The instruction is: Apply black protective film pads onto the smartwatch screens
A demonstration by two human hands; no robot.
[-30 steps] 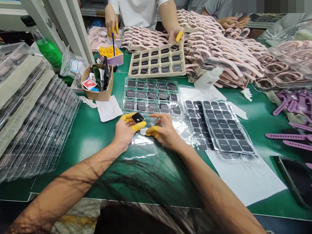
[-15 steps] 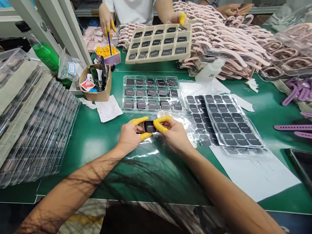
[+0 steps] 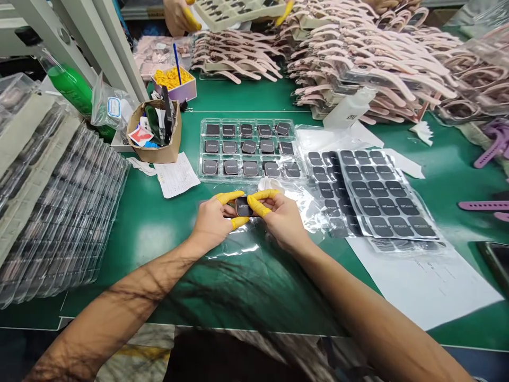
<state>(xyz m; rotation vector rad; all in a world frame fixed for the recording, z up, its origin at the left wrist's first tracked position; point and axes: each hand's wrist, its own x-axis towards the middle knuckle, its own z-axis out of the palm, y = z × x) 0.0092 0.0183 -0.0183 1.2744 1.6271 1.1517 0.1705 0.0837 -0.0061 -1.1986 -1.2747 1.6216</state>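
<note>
Between my two hands is a black, rounded-square smartwatch body (image 3: 242, 207) with pale lettering on its face. My left hand (image 3: 210, 222) grips its left side between finger and thumb, which wear yellow finger cots. My right hand (image 3: 285, 218), also in yellow cots, is closed at the right edge, fingertips pressed on the face; whether a film is pinched there I cannot tell. Just beyond lies a clear plastic tray (image 3: 202, 172) with rows of similar watch bodies. To the right rest sheets of black rounded-square stickers (image 3: 387, 204).
Stacked trays (image 3: 63, 212) stand at the left. A cardboard box (image 3: 157, 154) of odds and ends, a box of yellow finger cots (image 3: 181, 91) and a white bottle (image 3: 350, 109) stand farther back. Pink watch straps (image 3: 358, 58) are piled behind. Across the table, a co-worker's hands hold a beige tray (image 3: 234, 21).
The co-worker's beige tray has moved up and away, uncovering pink straps behind. My view has shifted slightly; my hands keep nearly the same grip on the smartwatch body.
</note>
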